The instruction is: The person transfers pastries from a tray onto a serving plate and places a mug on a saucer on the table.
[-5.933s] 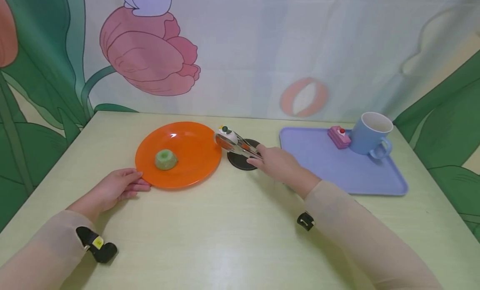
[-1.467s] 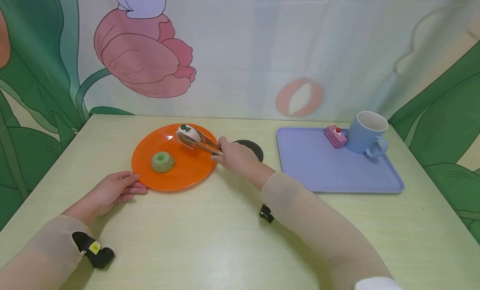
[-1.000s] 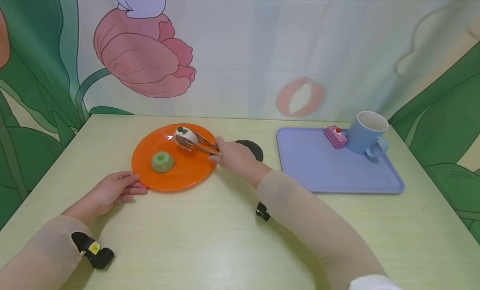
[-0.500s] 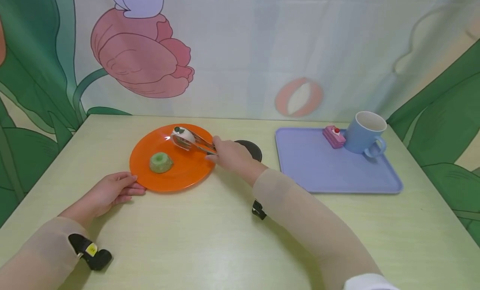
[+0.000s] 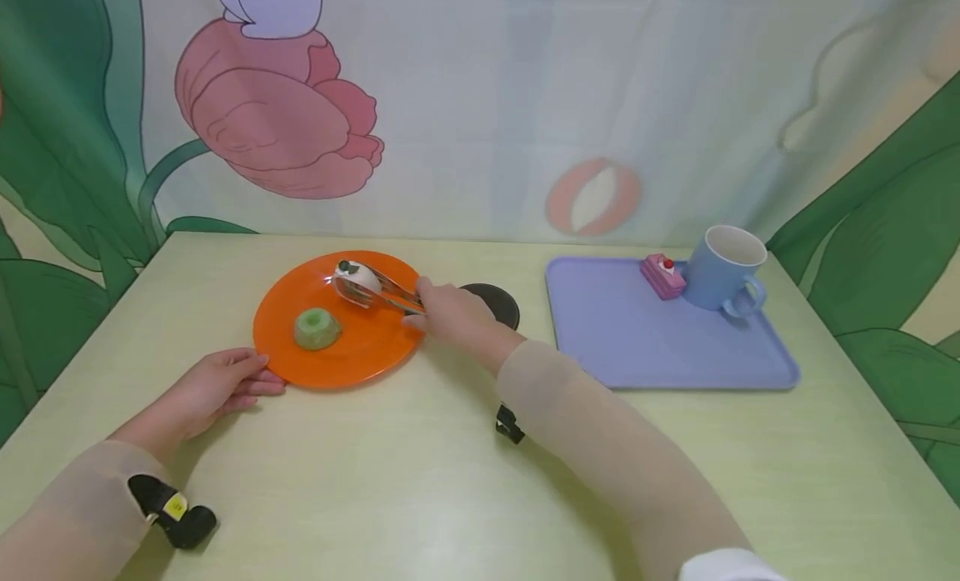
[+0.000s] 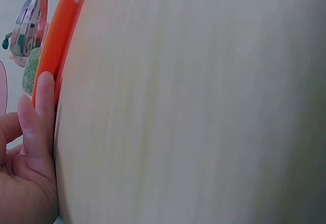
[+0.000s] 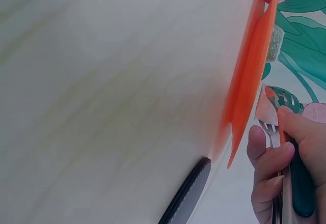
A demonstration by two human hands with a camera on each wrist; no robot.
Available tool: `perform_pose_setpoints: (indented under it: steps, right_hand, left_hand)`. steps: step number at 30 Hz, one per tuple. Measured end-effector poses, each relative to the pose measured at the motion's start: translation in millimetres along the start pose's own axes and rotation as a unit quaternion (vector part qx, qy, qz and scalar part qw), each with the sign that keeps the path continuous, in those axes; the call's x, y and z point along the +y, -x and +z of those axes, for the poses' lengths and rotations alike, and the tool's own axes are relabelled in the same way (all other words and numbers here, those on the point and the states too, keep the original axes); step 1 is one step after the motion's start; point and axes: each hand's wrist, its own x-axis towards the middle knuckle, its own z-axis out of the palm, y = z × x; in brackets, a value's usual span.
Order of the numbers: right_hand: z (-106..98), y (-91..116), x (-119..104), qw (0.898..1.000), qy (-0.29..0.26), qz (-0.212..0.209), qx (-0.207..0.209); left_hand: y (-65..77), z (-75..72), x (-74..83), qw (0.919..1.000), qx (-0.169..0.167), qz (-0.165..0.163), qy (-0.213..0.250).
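Observation:
My right hand (image 5: pixel 459 316) grips metal tongs (image 5: pixel 397 291), whose fork-shaped and slotted ends show in the right wrist view. Between those ends is a small white-topped toy cake (image 5: pixel 362 275) with a green garnish, at the far right part of the orange plate (image 5: pixel 375 352). On the plate's left side sits a green ring-shaped jelly (image 5: pixel 317 328), apart from the cake. My left hand (image 5: pixel 210 391) pinches the plate's near-left rim, with fingers (image 6: pixel 46 89) seen against its underside in the left wrist view.
A round black coaster (image 5: pixel 501 304) lies right of the plate, partly behind my right hand. Farther right is a lilac tray (image 5: pixel 660 356) bearing a pink cake slice (image 5: pixel 663 277) and a blue mug (image 5: pixel 722 272). A flower-printed curtain (image 5: pixel 465 106) hangs behind the table.
The tongs with the white-topped cake have gone left from beside the coaster to over the plate. Over the last second they edge slightly left and nearer. My left hand stays at the rim.

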Motion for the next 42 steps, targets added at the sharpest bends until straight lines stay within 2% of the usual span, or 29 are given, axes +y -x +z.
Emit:
perform_pose_setpoints:
  steps: [8, 15, 28, 42]
  right_hand:
    - [2.7, 0.2, -0.9, 1.0, -0.001, 0.001, -0.001]
    - [2.5, -2.2, -1.0, 1.0, -0.007, -0.013, 0.008]
    - [4.2, -3.2, -3.5, 1.0, -0.007, -0.008, 0.004]
    - [4.3, -5.3, -10.6, 1.0, 0.011, -0.005, -0.004]
  left_hand:
    - [0.4, -0.3, -3.6, 1.0, -0.001, 0.005, -0.003]
    - [-1.8, -1.6, -2.8, 1.0, -0.001, 0.005, 0.007]
    - [0.2, -0.3, -1.4, 0.9999, 0.001, 0.002, 0.014]
    - [2.5, 1.2, 1.6, 0.9999, 0.0, -0.002, 0.015]
